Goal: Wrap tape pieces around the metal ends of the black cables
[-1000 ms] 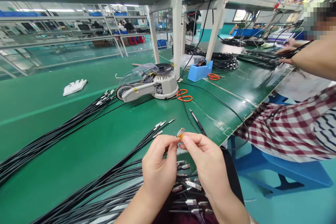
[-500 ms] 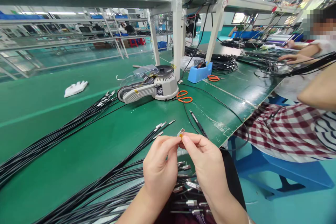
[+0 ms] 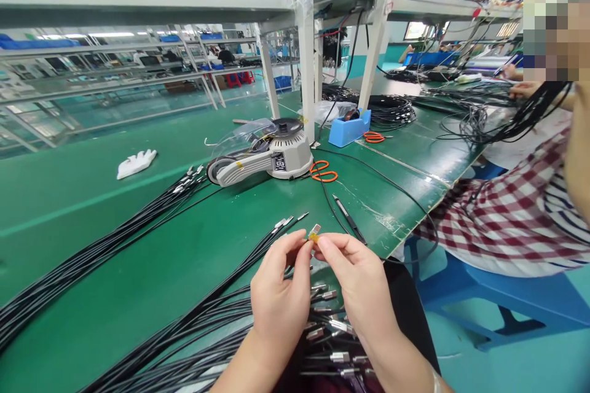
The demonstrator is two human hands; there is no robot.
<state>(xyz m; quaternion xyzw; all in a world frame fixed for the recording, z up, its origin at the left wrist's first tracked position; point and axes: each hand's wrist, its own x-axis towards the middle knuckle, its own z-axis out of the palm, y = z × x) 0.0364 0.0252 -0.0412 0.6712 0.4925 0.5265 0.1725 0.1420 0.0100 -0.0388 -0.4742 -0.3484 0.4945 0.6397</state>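
Observation:
Between my fingertips a small metal cable connector [image 3: 316,229] points up, with a bit of yellow tape [image 3: 313,237] at its base. My left hand [image 3: 280,288] pinches the connector's lower end from the left; the cable behind it is mostly hidden. The thumb and index finger of my right hand [image 3: 364,285] are closed at the yellow tape on the other side. Under and beside my hands lie several black cables [image 3: 216,313] with metal connectors [image 3: 340,357] at their ends. A black utility knife [image 3: 349,219] lies just beyond my right hand.
A grey tape dispenser [image 3: 290,156] stands ahead, beside orange-handled scissors [image 3: 323,172]. Another cable bundle [image 3: 106,236] and a white glove [image 3: 137,163] lie left. A blue tape holder [image 3: 350,129] stands near a shelf post [image 3: 305,49]. A co-worker in checked cloth [image 3: 507,221] sits at right, handling cables.
My left fingers have shifted slightly left and opened up around the connector, so more of it and the yellow tape shows. The co-worker at right has leaned and lifted the black cables.

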